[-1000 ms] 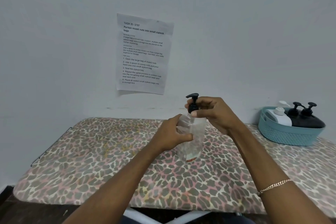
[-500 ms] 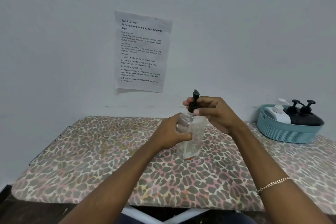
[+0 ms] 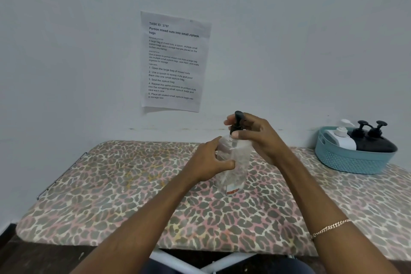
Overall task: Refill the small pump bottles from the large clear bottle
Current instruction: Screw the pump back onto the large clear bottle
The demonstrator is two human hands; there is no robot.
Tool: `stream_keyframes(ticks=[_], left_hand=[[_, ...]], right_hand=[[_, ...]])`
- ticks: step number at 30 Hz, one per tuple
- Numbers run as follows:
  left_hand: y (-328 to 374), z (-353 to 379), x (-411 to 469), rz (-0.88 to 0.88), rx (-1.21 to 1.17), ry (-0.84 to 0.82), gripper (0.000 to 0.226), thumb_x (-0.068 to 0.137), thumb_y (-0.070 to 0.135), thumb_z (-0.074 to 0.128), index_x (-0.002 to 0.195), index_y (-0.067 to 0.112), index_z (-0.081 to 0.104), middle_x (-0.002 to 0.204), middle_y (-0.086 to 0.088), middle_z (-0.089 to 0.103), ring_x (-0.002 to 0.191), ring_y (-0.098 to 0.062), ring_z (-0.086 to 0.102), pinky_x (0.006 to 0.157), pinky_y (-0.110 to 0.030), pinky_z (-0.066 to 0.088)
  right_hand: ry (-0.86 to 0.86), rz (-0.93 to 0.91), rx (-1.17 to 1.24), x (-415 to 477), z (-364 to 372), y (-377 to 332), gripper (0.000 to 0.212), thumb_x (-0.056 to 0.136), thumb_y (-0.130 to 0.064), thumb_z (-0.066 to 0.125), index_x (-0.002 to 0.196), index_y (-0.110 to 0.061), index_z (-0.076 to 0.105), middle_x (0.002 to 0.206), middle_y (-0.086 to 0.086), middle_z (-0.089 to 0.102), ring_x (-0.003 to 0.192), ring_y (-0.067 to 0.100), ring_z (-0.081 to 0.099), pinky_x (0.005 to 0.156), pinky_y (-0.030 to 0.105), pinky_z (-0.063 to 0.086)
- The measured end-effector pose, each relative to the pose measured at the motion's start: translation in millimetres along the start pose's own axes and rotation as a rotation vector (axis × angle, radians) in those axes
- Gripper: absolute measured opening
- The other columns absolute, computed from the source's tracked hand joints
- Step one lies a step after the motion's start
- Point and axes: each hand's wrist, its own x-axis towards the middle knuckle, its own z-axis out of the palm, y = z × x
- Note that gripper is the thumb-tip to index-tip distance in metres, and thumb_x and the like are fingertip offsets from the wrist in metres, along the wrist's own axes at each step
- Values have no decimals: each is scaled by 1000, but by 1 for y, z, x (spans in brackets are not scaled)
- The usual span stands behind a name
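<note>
A large clear bottle [image 3: 236, 169] with a black pump top [image 3: 237, 121] stands upright on the leopard-print table [image 3: 124, 187], near the middle. My left hand [image 3: 209, 161] grips the bottle's body from the left. My right hand [image 3: 255, 135] curls round the black pump collar at the neck, with the nozzle sticking up above its fingers. At the far right, a teal basket [image 3: 347, 162] holds a white pump bottle [image 3: 340, 139] and two black pump bottles [image 3: 373, 140].
A printed sheet [image 3: 173, 62] is taped to the white wall behind the table. The table's left edge has a metal rail [image 3: 60, 176]. White table legs [image 3: 178, 262] show below the front edge.
The black pump head has turned from side-on to end-on under my right hand. Both hands stay on the bottle, which has not shifted on the table.
</note>
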Motion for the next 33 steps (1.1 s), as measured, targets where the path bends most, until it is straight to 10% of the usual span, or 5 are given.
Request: stream_keyframes(ticks=[4,13,21,33], left_hand=[[-1,0,1,5,8,15,46,81,36,84,120,29,61,104,16,65,85,-5,68,71,-26,47],[-2,1,-1,-5,-3,25,67,73,50,76,134,26,59,115,16,68,90,-3,70,74,-26,51],[-6,3,1,-7,2,29,52,78,43,81,123,25,62,108,15,66,86,-4,69,70,-24,46],[-5,10,0,6,-16,57,48,66,54,74,105,29,61,100,15,66,74,-2,66,68,-25,45]], right_hand=[[-57,27,137,-1,-6,1,36,88,13,66,124,8,67,126,22,71,123,36,66,108,43,51],[376,-83,-85,-10,35,15,39,78,-19,91,102,-15,60,101,4,75,100,22,71,93,46,57],[18,3,2,-7,4,0,30,97,-4,68,127,-7,69,121,10,75,120,24,69,107,39,52],[200,-58,111,-12,15,14,31,93,2,71,124,1,71,108,12,78,111,29,73,99,36,57]])
